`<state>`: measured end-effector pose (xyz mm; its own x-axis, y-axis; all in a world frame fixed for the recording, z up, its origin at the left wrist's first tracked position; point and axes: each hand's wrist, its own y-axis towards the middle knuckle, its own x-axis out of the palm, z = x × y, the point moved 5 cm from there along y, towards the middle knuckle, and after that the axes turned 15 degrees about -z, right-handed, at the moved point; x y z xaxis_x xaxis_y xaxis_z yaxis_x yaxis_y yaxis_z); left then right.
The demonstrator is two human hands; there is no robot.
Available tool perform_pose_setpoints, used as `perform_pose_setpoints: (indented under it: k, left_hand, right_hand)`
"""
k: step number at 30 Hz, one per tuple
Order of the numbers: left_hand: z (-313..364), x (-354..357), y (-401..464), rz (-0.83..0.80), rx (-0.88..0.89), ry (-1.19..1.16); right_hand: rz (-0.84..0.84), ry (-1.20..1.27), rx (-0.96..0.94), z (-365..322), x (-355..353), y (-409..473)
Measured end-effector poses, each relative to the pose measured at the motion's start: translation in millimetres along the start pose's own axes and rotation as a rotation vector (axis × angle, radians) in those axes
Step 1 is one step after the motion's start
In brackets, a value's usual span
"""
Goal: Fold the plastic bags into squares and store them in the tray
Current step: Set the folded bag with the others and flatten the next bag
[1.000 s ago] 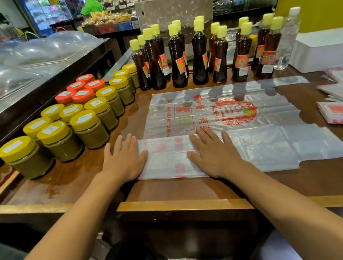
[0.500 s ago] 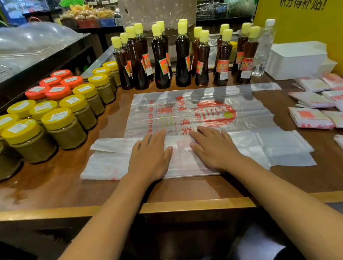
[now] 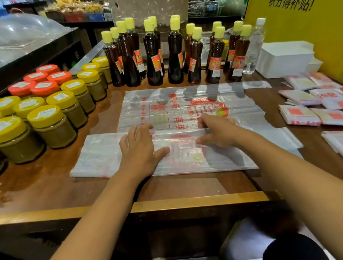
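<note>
A clear plastic bag [image 3: 187, 107] with red print lies flat on the brown desk [image 3: 45, 185], its near half folded up into a long band [image 3: 109, 153] whose long axis runs left to right, parallel to the desk's front edge. The unfolded far part reaches toward the bottles, the print sideways to the viewer.

The left hand [image 3: 139, 152] lies flat on the band left of its middle, grip wide, fingers straight and pressing down, thumb splayed to the right. The right hand [image 3: 219, 131] sits just right of centre on the band's far edge; its fingers are bent with the tips on the fold line and the thumb underneath toward the near side, a narrow grip that seems to pinch the plastic edge, though I cannot tell how firmly.

Behind the bag stands a row of dark bottles [image 3: 152, 53] with yellow caps. To the left, yellow-lidded jars [image 3: 51, 125] and red-lidded jars [image 3: 43, 88] crowd close to the band's left end. To the right lie folded bag squares [image 3: 300, 114] spread on the desk, and a white tray [image 3: 286, 58] sits at the far right corner against the yellow wall
</note>
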<state>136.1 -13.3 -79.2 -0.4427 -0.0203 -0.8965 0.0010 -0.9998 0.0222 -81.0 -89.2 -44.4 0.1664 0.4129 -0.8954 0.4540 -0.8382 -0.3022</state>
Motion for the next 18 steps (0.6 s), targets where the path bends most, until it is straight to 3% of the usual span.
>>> perform_pose_setpoints:
  k: [5,9,12,15,18]
  left_hand:
    - [13,-8,-4,0.102,0.111,0.069]
    - [27,-16,-10,0.208,0.173,0.264]
    - [36,-19,-13,0.263,0.208,0.409]
    - [41,-19,-15,0.223,0.283,0.471]
    - [43,-17,-21,0.073,0.353,0.537]
  right_hand:
    - [0.111,-0.064,-0.064,-7,-8,-13]
    - [0.340,-0.179,-0.131,-18,-12,-35]
    - [0.407,-0.283,-0.127,-25,-8,-53]
    - [0.443,-0.330,-0.181,-22,5,-62]
    - [0.330,-0.330,-0.258,-14,21,-65]
